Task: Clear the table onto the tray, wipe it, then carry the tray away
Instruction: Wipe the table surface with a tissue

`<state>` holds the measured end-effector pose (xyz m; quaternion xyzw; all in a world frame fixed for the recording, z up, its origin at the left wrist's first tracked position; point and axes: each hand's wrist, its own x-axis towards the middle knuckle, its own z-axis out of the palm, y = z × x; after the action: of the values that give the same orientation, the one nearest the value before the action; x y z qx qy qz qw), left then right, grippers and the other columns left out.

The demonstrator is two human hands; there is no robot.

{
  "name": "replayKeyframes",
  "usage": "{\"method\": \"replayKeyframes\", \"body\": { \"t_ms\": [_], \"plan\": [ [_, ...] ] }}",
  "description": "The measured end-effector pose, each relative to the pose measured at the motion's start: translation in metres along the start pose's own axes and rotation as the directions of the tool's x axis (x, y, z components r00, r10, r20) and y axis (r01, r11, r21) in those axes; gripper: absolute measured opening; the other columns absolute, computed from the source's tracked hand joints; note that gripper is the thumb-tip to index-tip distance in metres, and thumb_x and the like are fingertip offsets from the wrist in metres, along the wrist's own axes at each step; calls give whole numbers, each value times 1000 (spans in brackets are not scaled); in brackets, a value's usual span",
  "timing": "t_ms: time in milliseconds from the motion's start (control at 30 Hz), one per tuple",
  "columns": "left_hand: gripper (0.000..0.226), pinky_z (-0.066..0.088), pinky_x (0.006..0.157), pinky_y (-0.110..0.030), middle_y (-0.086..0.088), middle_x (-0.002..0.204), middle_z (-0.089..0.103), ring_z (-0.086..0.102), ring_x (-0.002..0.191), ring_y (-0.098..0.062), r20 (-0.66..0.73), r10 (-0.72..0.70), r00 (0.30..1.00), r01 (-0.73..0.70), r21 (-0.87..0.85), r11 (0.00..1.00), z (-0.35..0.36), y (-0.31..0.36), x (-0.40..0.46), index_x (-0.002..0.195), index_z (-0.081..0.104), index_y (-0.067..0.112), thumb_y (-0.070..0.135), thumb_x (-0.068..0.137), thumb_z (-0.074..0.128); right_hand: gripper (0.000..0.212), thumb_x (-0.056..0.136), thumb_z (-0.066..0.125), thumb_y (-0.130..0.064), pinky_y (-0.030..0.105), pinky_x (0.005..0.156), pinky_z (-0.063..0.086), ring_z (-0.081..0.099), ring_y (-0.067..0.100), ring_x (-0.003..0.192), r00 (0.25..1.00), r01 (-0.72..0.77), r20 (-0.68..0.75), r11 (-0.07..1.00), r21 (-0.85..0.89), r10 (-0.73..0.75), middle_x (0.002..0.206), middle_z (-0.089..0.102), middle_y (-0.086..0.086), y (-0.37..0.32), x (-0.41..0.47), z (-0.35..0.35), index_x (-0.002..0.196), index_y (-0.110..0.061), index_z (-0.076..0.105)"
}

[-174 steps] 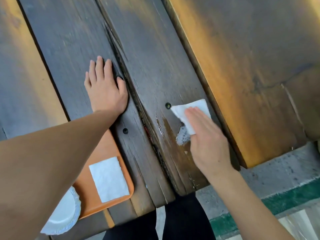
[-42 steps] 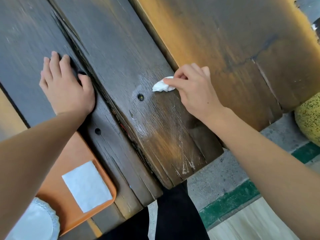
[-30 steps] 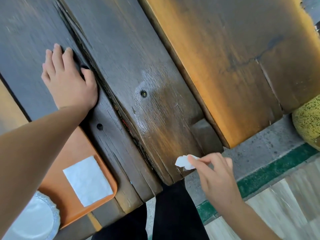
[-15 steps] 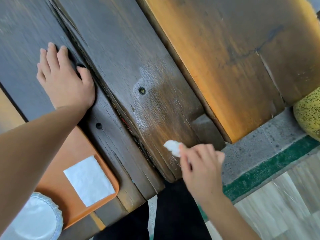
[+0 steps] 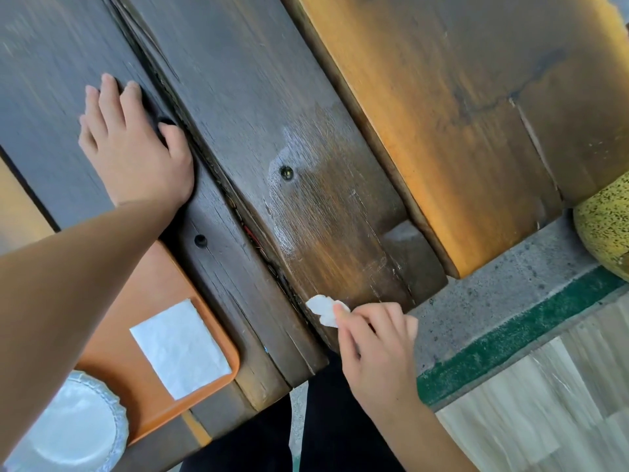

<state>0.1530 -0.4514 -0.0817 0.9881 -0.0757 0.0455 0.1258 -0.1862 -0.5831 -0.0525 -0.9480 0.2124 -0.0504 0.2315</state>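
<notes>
So the wiping part is what's going on right now. The right hand (image 5: 374, 349) is pinching a scrunched-up white napkin (image 5: 325, 310) between thumb and fingertips, with the other fingers curled in, and it's dragging that napkin along the near end of the dark wooden table (image 5: 238, 80), right by the edge. There's a shiny damp patch on the plank around the screw (image 5: 286, 172), so I'm guessing that bit is already getting cleaned. The left hand (image 5: 136, 148) is lying flat and open on the next plank over, fingers spread, holding nothing, looks like it's just bracing.

The orange tray (image 5: 149, 291) is sitting at the near left corner of the table, partly hidden under the left forearm. It's carrying a flat white napkin sheet (image 5: 180, 345) and a white paper plate (image 5: 68, 434) that's hanging over its near edge. Nothing else is showing on the planks in view, so the clearing seems done as far as I can tell.

What's left: finishing the wipe, probably dropping the used napkin on the tray, then picking the tray up and carrying it off.
</notes>
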Motion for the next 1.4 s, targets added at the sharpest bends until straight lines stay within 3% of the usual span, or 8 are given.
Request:
{"method": "replayKeyframes", "body": {
  "t_ms": [233,367,533,667,800,1000,1233,1400],
  "plan": [
    [59,19,124,-56,-13,166,34,24,156,-37,-3,-2,1000,2,-2,1000,1,-1,2,148,45,8,31,93,37,13,90,68,-18,37,67,38,50,22,85,993,110,-36,993,-30,-111,86,63,2,30,80,-16,100,-16,77],
    [59,20,124,-56,-13,166,34,24,156,-37,-5,-2,1000,2,-3,1000,2,-1,2,147,45,9,31,94,38,24,95,57,-20,41,63,44,50,22,75,974,196,138,975,-103,-182,81,60,2,38,110,-38,114,-14,70],
    [58,20,124,-56,-13,166,35,24,156,-37,-11,-2,1000,2,-11,1000,2,-2,2,147,45,9,31,94,38,40,101,45,-25,34,71,46,50,15,84,851,351,393,934,70,-349,92,57,-7,56,121,-64,140,-23,54],
    [57,18,125,-55,-13,166,34,24,156,-37,-6,2,1000,-2,-13,1000,2,-2,2,147,45,8,30,95,39,54,95,54,-28,22,80,43,46,11,100,745,445,521,892,77,-417,116,51,-10,73,137,-75,148,-28,44],
    [57,18,125,-56,-13,166,34,23,156,-36,4,-5,1000,5,-15,1000,1,-1,2,148,44,8,30,95,39,49,91,59,-29,29,79,49,54,16,100,672,548,567,835,51,-476,120,59,-4,63,152,-65,139,-19,55],
    [57,18,125,-56,-14,167,33,23,156,-36,24,-7,1000,7,-17,1000,-3,1,1,149,44,8,29,95,40,26,97,50,-27,34,69,43,55,23,87,647,664,497,748,6,-578,95,64,2,42,167,-59,95,-12,71],
    [57,17,125,-56,-16,167,32,22,156,-38,31,-7,999,7,-14,1000,-6,4,1,149,43,6,26,96,41,6,91,65,-14,23,61,42,46,9,75,919,311,217,944,111,-328,80,63,-1,14,223,-53,90,-10,67],
    [58,19,124,-57,-16,166,33,24,155,-38,25,-8,1000,8,-23,1000,-5,3,1,149,44,7,28,95,40,7,86,72,-30,14,64,42,61,-1,74,943,5,314,951,310,-108,80,69,-13,-1,275,-39,89,-25,75]
  ]
}}
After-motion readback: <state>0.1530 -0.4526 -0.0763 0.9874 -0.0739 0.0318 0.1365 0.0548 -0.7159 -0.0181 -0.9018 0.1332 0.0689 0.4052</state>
